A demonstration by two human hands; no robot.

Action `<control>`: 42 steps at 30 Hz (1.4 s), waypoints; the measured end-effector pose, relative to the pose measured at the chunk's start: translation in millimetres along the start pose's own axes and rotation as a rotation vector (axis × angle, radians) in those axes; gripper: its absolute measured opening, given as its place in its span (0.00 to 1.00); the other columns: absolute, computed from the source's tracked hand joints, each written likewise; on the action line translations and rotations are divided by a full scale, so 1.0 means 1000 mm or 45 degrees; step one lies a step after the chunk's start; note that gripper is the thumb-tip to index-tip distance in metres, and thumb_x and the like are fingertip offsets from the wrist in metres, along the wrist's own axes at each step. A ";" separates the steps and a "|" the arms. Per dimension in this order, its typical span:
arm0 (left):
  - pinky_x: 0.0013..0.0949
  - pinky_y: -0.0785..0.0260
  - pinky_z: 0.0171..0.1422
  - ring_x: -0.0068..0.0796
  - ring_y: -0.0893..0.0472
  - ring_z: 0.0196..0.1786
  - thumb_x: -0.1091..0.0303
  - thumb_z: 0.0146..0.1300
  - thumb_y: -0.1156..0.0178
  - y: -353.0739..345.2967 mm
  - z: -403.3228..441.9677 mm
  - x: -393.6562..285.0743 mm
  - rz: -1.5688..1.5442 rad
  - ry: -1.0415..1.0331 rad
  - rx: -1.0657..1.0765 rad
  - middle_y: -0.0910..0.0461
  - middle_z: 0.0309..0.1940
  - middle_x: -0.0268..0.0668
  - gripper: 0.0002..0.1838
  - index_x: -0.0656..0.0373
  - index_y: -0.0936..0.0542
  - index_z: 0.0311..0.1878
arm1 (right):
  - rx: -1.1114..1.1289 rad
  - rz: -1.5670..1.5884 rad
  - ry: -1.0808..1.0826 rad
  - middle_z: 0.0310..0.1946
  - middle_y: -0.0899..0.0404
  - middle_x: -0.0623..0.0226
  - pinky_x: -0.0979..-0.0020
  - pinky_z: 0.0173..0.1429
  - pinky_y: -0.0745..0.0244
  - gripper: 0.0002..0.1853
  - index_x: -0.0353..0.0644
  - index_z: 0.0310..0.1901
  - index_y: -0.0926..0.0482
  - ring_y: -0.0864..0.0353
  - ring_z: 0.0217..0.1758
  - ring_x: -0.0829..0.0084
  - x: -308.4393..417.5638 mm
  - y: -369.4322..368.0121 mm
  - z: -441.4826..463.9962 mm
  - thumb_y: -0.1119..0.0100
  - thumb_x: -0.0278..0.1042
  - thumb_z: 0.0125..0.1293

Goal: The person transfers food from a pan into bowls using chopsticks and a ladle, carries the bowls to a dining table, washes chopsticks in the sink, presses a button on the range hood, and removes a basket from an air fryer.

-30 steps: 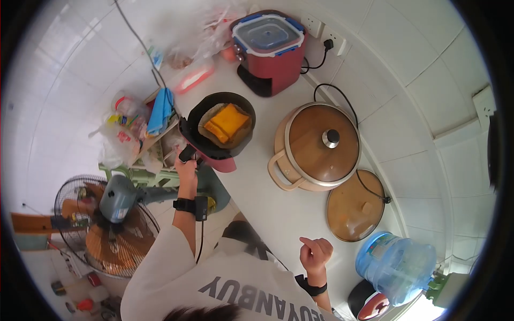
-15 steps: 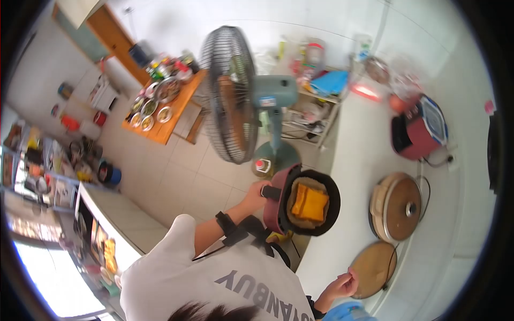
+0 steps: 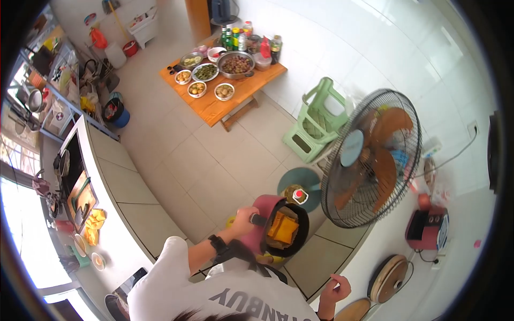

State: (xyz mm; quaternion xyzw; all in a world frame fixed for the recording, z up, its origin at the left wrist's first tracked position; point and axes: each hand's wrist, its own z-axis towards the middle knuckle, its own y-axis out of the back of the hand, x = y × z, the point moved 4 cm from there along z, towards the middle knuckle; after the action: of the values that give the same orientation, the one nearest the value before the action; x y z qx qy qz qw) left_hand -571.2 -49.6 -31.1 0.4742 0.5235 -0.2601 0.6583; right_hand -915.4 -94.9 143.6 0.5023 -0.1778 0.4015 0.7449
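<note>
My left hand point(image 3: 244, 222) is closed around the black handle point(image 3: 258, 219) of a dark red air fryer drawer point(image 3: 267, 206), which I hold out before my body. Inside its black basket point(image 3: 304, 227), an orange-yellow slab of food point(image 3: 284, 228) lies on a brown paper liner point(image 3: 276, 244). My right hand point(image 3: 336, 289) is loosely curled at the lower right, away from the drawer, with nothing visible in it. It is nearest to the round brown lid point(image 3: 353, 310).
A standing fan point(image 3: 375, 158) is ahead on the right, with an oil bottle point(image 3: 294, 194) by its base. Beyond are a green stool point(image 3: 317, 120) and a wooden table point(image 3: 209, 113) with dishes. The left counter point(image 3: 115, 235) holds a cutting board; the right holds a fryer body point(image 3: 426, 229) and pot point(image 3: 387, 279).
The view has swung left, away from the right counter, bringing the dish table and left counter into sight. The drawer in my left hand has moved off the counter and over the floor.
</note>
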 end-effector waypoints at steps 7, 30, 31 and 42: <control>0.33 0.36 0.32 0.36 0.27 0.25 0.85 0.37 0.51 0.134 -0.004 0.077 -0.006 0.206 -0.552 0.28 0.20 0.41 0.12 0.62 0.26 0.28 | 0.255 -0.017 0.461 0.15 0.30 0.67 0.73 0.22 0.43 0.13 0.43 0.26 0.21 0.32 0.17 0.69 0.106 -0.101 0.032 0.52 0.13 0.44; 0.19 0.42 0.29 0.12 0.32 0.28 0.88 0.42 0.52 0.364 -0.181 0.045 -0.398 0.568 -2.549 0.33 0.23 0.22 0.13 0.56 0.29 0.26 | 1.273 1.170 0.623 0.15 0.33 0.73 0.81 0.21 0.45 0.10 0.35 0.32 0.22 0.37 0.15 0.83 0.363 -0.542 0.132 0.55 0.16 0.58; 0.19 0.43 0.28 0.12 0.33 0.27 0.88 0.42 0.52 0.357 -0.195 0.044 -0.373 0.575 -2.639 0.33 0.23 0.22 0.13 0.56 0.29 0.26 | 1.316 1.177 0.648 0.15 0.33 0.73 0.81 0.21 0.45 0.10 0.35 0.32 0.22 0.37 0.15 0.83 0.376 -0.551 0.126 0.55 0.16 0.58; 0.21 0.46 0.23 0.15 0.36 0.23 0.90 0.38 0.56 0.403 -0.235 0.080 -0.766 0.302 -2.960 0.34 0.24 0.25 0.18 0.58 0.29 0.32 | 1.628 1.265 1.452 0.18 0.24 0.66 0.75 0.22 0.38 0.10 0.41 0.29 0.19 0.29 0.18 0.73 0.494 -0.583 0.014 0.49 0.16 0.51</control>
State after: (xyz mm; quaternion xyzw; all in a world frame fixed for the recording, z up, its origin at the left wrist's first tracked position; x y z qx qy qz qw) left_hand -312.4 340.9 35.6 -0.5219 0.5915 0.2688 0.5528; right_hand -157.3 -0.8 126.4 0.4097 0.2671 0.8705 0.0546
